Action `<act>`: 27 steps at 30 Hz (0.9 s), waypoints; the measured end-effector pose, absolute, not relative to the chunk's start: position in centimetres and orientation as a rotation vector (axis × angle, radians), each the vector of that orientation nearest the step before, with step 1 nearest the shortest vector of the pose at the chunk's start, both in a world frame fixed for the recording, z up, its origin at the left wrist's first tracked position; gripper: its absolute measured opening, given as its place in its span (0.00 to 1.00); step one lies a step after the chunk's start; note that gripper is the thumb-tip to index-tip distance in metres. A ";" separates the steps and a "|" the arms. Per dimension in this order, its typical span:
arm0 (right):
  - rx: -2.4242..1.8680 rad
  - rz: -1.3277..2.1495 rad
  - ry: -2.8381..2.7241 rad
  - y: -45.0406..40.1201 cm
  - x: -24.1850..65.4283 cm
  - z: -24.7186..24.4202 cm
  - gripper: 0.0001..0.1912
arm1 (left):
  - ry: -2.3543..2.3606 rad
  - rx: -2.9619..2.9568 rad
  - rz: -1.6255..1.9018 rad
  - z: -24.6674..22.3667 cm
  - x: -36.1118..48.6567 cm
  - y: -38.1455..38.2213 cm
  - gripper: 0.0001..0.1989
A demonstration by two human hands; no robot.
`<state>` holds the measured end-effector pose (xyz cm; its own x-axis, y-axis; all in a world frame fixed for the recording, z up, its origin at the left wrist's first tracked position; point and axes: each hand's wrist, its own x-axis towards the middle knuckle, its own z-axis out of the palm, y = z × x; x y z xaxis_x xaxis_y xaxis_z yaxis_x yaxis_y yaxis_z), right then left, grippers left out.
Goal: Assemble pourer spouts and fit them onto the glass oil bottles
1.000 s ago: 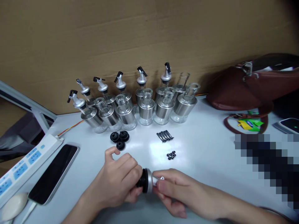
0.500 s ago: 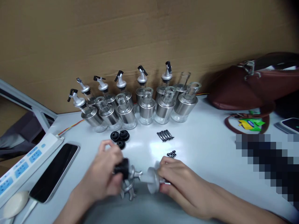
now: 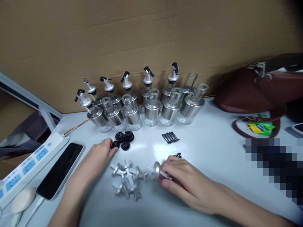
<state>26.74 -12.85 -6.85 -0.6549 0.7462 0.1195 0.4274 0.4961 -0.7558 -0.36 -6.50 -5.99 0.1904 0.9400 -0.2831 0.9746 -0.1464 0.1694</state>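
My left hand [image 3: 100, 155] has its thumb and fingertips closed on a black stopper [image 3: 115, 144], which sits beside several other black stoppers [image 3: 125, 145] on the table. In my right hand [image 3: 182, 178] is a silver pourer [image 3: 156, 171], its pale stem pointing left. Between the hands lies a cluster of silver pourers [image 3: 129, 179]. Small black rings [image 3: 179, 154] are just beyond my right hand, partly hidden by it. Several black levers [image 3: 170, 137] lie side by side farther back.
Two rows of glass bottles with steel bands [image 3: 152, 108] stand at the back, some topped with pourers. A phone [image 3: 61, 170] and power strip [image 3: 27, 167] lie left. A brown bag [image 3: 251, 90] and green-yellow packet [image 3: 261, 128] are right.
My left hand has moved back and left, from above the pourer cluster to the black stoppers. The black piece it held is no longer over the cluster. My right hand still holds its pourer.
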 end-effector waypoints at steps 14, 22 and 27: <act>-1.239 0.998 -2.595 -13.3 26.2 -7.1 0.11 | 1.835 2.215 0.199 -5.8 0.1 -7.6 0.18; -1.154 1.184 -2.417 -13.3 26.4 -7.0 0.06 | 1.178 2.253 0.038 -5.1 1.7 -9.5 0.39; -1.033 1.331 -2.382 -13.4 26.2 -6.6 0.12 | 1.034 2.229 -0.020 -5.6 3.1 -9.9 0.36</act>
